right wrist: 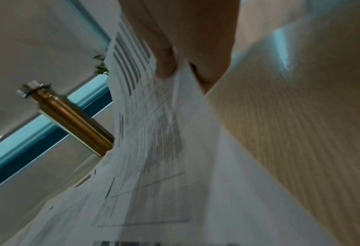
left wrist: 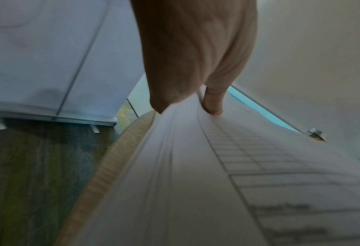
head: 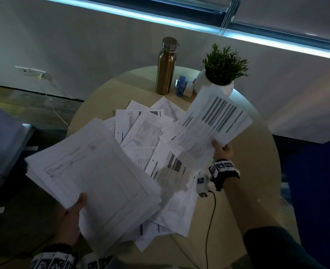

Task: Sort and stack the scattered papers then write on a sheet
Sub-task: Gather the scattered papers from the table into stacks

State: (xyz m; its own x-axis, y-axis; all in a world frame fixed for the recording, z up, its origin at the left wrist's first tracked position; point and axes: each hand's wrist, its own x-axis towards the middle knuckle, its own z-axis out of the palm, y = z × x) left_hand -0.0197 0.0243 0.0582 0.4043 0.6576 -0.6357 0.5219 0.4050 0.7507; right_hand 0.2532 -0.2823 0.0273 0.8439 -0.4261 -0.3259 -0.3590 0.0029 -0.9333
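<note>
1. My left hand point(head: 71, 216) clamps the stack point(head: 94, 177) at lower left of the frame, thumb on top.
2. My right hand point(head: 222, 151) pinches one sheet point(head: 214, 121) at right of centre, lifted above the loose papers point(head: 146, 136) on the table point(head: 261, 171).
3. Step in hand, by my judgement: lay the sheet on the stack. Square its corners first; keep the stack level so nothing slides.
4. Sheet's long axis runs lower left to upper right, dark bars toward the plant point(head: 225, 64).
</note>
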